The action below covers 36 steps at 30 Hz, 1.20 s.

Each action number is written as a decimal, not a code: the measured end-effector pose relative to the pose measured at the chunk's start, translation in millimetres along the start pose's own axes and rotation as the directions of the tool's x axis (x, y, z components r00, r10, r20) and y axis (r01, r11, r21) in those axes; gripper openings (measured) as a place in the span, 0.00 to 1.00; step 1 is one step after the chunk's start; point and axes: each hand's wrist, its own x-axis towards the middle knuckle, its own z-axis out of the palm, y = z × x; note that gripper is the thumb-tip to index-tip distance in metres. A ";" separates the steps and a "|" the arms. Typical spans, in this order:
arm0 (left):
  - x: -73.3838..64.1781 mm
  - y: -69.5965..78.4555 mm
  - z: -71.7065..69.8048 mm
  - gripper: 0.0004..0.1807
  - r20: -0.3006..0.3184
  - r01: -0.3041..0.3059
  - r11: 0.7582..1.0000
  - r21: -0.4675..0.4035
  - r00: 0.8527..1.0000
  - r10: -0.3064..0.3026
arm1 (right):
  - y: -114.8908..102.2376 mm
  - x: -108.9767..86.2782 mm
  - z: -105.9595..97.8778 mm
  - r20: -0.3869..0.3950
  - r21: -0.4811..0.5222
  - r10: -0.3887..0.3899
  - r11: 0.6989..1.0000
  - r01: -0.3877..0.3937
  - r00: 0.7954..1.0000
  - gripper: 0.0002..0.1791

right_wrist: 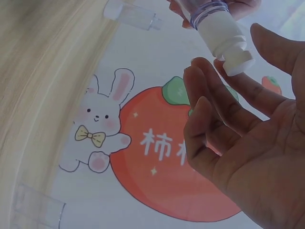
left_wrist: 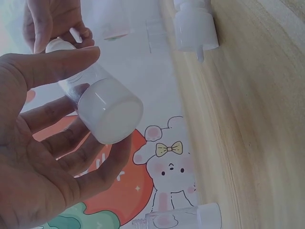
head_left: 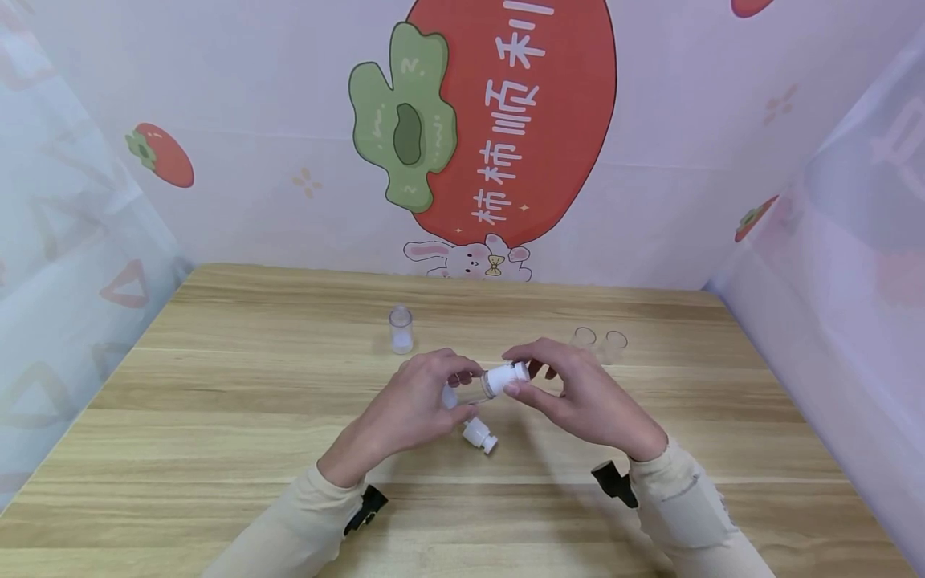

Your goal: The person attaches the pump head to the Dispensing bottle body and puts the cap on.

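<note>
My left hand (head_left: 419, 399) grips a small clear bottle (left_wrist: 102, 107) with a frosted white base, holding it tilted above the table. A white pump top (head_left: 504, 377) sits on the bottle's neck, pointing toward my right hand (head_left: 578, 392). In the right wrist view, the fingers and thumb of my right hand spread loosely around the pump's head, with a gap between the thumb and the pump. Below the hands, a second white pump top (head_left: 480, 435) lies on the wooden table; its short stem shows in the left wrist view.
Behind my left hand, an uncapped clear bottle (head_left: 401, 331) with a white base stands on the wooden table (head_left: 238, 417). Two clear caps (head_left: 614, 343) stand at the back right, beyond my right hand. A printed cloth (head_left: 275, 209) with persimmons and a rabbit hangs along the back edge.
</note>
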 end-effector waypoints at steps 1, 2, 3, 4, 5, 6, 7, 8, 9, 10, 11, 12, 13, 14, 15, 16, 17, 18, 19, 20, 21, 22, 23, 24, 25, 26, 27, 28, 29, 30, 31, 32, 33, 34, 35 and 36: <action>0.0 -0.2 -0.1 0.20 0.001 0.001 1.000 -0.003 1.000 -0.001 | 0.2 -0.2 -0.3 0.000 0.005 -0.007 1.000 0.007 1.000 0.18; 0.0 -0.4 -0.2 0.20 0.003 0.004 1.000 -0.008 1.000 -0.004 | 0.2 -0.4 -0.6 0.001 0.011 -0.018 1.000 0.018 1.000 0.19; -0.1 -0.6 -0.3 0.20 0.006 0.007 1.000 -0.012 1.000 -0.007 | 0.2 -0.4 -0.9 0.002 0.017 -0.028 0.999 0.028 1.000 0.20; -0.1 -0.7 -0.5 0.20 0.011 0.012 1.000 -0.020 1.000 -0.012 | 0.6 -0.4 -1.1 0.004 0.023 -0.039 0.999 0.039 0.999 0.20; 0.0 -0.7 -0.6 0.20 0.016 0.018 0.999 -0.027 1.000 -0.017 | 0.9 -0.4 -1.3 0.005 0.027 -0.053 0.998 0.053 0.999 0.21; 0.0 -0.7 -0.8 0.20 0.021 0.025 0.999 -0.035 0.999 -0.024 | 1.0 -0.2 -1.4 0.006 0.032 -0.064 0.997 0.063 0.998 0.21; 0.0 -0.7 -0.9 0.20 0.026 0.032 0.999 -0.041 0.999 -0.031 | 1.3 -0.2 -1.5 0.008 0.038 -0.074 0.997 0.074 0.997 0.21; 0.1 -0.6 -1.0 0.20 0.030 0.037 0.998 -0.046 0.999 -0.036 | 1.7 -0.1 -1.5 0.009 0.042 -0.083 0.996 0.083 0.996 0.21; 0.1 -0.5 -1.2 0.20 0.034 0.040 0.998 -0.051 0.999 -0.038 | 1.9 0.1 -1.7 0.012 0.048 -0.088 0.995 0.087 0.996 0.21; 0.1 -0.5 -1.3 0.20 0.037 0.042 0.998 -0.056 0.999 -0.040 | 1.9 0.2 -1.9 0.014 0.052 -0.090 0.995 0.089 0.996 0.21; 0.1 -0.4 -1.4 0.20 0.039 0.043 0.997 -0.058 0.998 -0.041 | 2.1 0.2 -2.0 0.017 0.053 -0.090 0.995 0.089 0.996 0.21; 0.1 -0.4 -1.4 0.20 0.040 0.043 0.997 -0.059 0.998 -0.040 | 2.0 0.3 -2.2 0.019 0.057 -0.087 0.995 0.086 0.996 0.21; 0.1 -0.2 -1.5 0.20 0.041 0.042 0.997 -0.060 0.998 -0.040 | 2.1 0.3 -2.4 0.022 0.058 -0.086 0.995 0.084 0.996 0.21; 0.1 -0.1 -1.6 0.20 0.042 0.041 0.997 -0.062 0.998 -0.039 | 2.3 0.4 -2.4 0.024 0.059 -0.085 0.995 0.084 0.996 0.21; 0.0 0.0 -1.6 0.20 0.043 0.042 0.997 -0.064 0.998 -0.039 | 2.2 0.5 -2.6 0.025 0.059 -0.085 0.995 0.083 0.996 0.21; 0.0 0.2 -1.6 0.20 0.044 0.043 0.997 -0.066 0.998 -0.040 | 2.4 0.4 -2.5 0.025 0.056 -0.087 0.995 0.086 0.996 0.21; -0.1 0.5 -1.7 0.20 0.046 0.044 0.997 -0.068 0.998 -0.041 | 2.7 0.4 -2.3 0.024 0.054 -0.091 0.995 0.089 0.996 0.21; -0.2 0.7 -1.7 0.20 0.048 0.046 0.996 -0.072 0.998 -0.043 | 2.9 0.5 -2.1 0.024 0.054 -0.093 0.994 0.092 0.995 0.21; -0.3 1.0 -1.7 0.20 0.050 0.047 0.996 -0.076 0.998 -0.044 | 3.1 0.5 -1.9 0.022 0.053 -0.097 0.994 0.096 0.995 0.20; -0.4 1.1 -1.6 0.20 0.051 0.047 0.996 -0.078 0.998 -0.043 | 3.2 0.5 -1.7 0.020 0.054 -0.101 0.994 0.100 0.995 0.20; -0.6 1.3 -1.5 0.20 0.050 0.047 0.996 -0.078 0.998 -0.043 | 3.2 0.5 -1.6 0.018 0.054 -0.103 0.993 0.102 0.995 0.20; -0.7 1.5 -1.4 0.20 0.049 0.047 0.996 -0.076 0.998 -0.043 | 3.5 0.5 -1.3 0.017 0.056 -0.105 0.993 0.104 0.994 0.20; -0.8 1.7 -1.3 0.20 0.046 0.044 0.996 -0.073 0.998 -0.041 | 3.5 0.5 -1.2 0.016 0.057 -0.105 0.993 0.104 0.994 0.20; -0.8 1.8 -1.2 0.20 0.041 0.040 0.997 -0.066 0.998 -0.037 | 3.4 0.5 -1.1 0.015 0.059 -0.104 0.993 0.103 0.994 0.19; -0.9 1.9 -1.1 0.20 0.036 0.035 0.998 -0.058 0.999 -0.032 | 3.3 0.5 -1.1 0.015 0.060 -0.102 0.993 0.101 0.995 0.19; -0.9 2.0 -1.0 0.20 0.029 0.029 0.998 -0.049 0.999 -0.028 | 3.1 0.4 -1.1 0.014 0.059 -0.098 0.993 0.097 0.995 0.19; -1.0 2.1 -1.0 0.20 0.023 0.024 0.999 -0.039 0.999 -0.023 | 3.0 0.4 -1.1 0.015 0.059 -0.094 0.994 0.093 0.995 0.19; -1.1 2.2 -1.0 0.20 0.017 0.019 0.999 -0.032 1.000 -0.018 | 2.8 0.3 -1.0 0.015 0.060 -0.089 0.994 0.088 0.996 0.18; -1.2 2.3 -0.9 0.20 0.012 0.013 1.000 -0.023 1.000 -0.012 | 2.5 0.2 -1.0 0.015 0.059 -0.083 0.995 0.082 0.996 0.18; -1.2 2.4 -0.9 0.20 0.007 0.009 1.000 -0.016 1.000 -0.008 | 2.4 0.2 -0.8 0.015 0.058 -0.078 0.995 0.077 0.997 0.18; -1.3 2.6 -0.9 0.20 0.002 0.006 1.000 -0.010 1.000 -0.006 | 2.4 0.2 -0.7 0.014 0.057 -0.073 0.996 0.073 0.997 0.17; -1.3 2.8 -0.9 0.20 -0.002 0.003 1.000 -0.001 1.000 -0.003 | 2.5 0.4 -0.3 0.014 0.057 -0.068 0.996 0.067 0.998 0.17; -1.3 3.1 -0.9 0.20 -0.005 0.001 1.000 0.005 1.000 -0.001 | 2.4 0.6 0.0 0.014 0.056 -0.063 0.996 0.062 0.998 0.16; -1.3 3.3 -0.8 0.20 -0.008 0.000 1.000 0.012 1.000 0.000 | 2.5 0.7 0.4 0.013 0.054 -0.056 0.997 0.056 0.998 0.16; -1.2 3.5 -0.7 0.20 -0.011 0.000 1.000 0.019 1.000 0.001 | 2.4 0.9 0.8 0.013 0.051 -0.049 0.998 0.048 0.999 0.15; -1.2 3.7 -0.7 0.20 -0.013 0.000 1.000 0.026 1.000 0.001 | 2.4 1.1 1.2 0.013 0.048 -0.041 0.998 0.040 0.999 0.14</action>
